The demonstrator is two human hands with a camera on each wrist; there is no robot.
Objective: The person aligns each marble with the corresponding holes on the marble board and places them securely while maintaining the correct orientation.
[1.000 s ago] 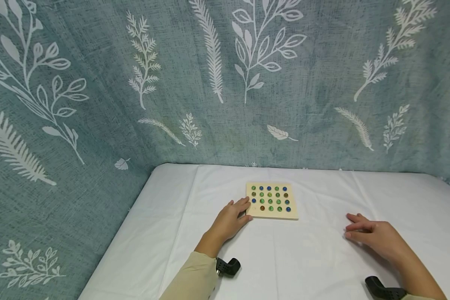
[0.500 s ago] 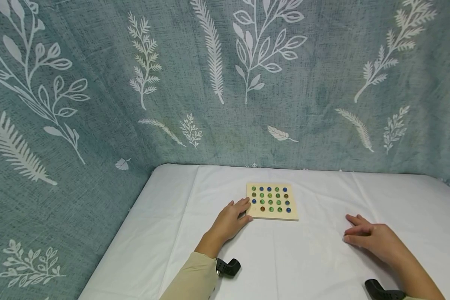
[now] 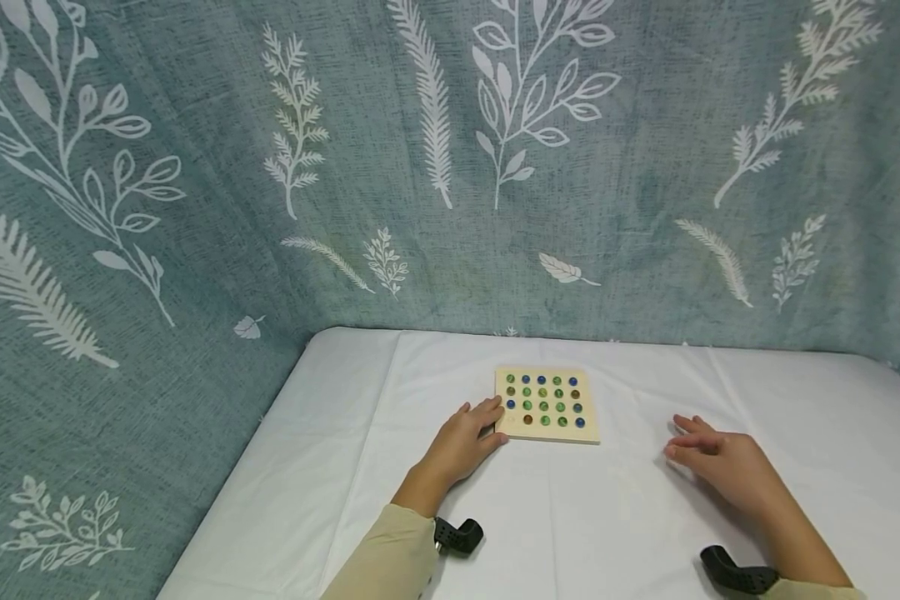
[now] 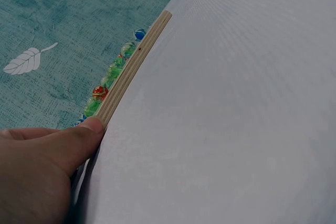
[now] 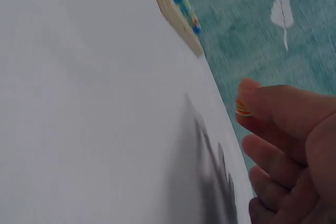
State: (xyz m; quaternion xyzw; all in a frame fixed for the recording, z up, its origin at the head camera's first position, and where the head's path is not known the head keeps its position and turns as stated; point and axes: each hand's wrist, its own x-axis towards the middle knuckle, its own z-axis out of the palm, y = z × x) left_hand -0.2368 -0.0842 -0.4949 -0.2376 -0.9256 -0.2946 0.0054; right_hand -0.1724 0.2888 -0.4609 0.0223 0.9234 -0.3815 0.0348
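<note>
A pale wooden board [image 3: 546, 434] with rows of glass marbles, mostly green and blue with a few brown, lies on the white cloth. Its near-left hollow [image 3: 512, 420] holds no marble. My left hand [image 3: 461, 440] grips the board's near-left corner, the thumb on the front edge and the fingers along the left side. Well to the right of the board, my right hand [image 3: 735, 471] is held over the cloth. In the right wrist view its thumb and forefinger pinch a marble [image 5: 242, 109] with orange and yellow stripes, mostly hidden by the fingertips.
White cloth [image 3: 615, 517] covers the table. A teal curtain [image 3: 450, 250] with white leaf prints stands behind it and along the left. A black wrist device [image 3: 461, 536] sits at the left cuff, another [image 3: 735, 571] at the right.
My right hand has moved left and slightly away from me, nearer the board, still pinching. The left hand stays on the board. The head view has shifted a little.
</note>
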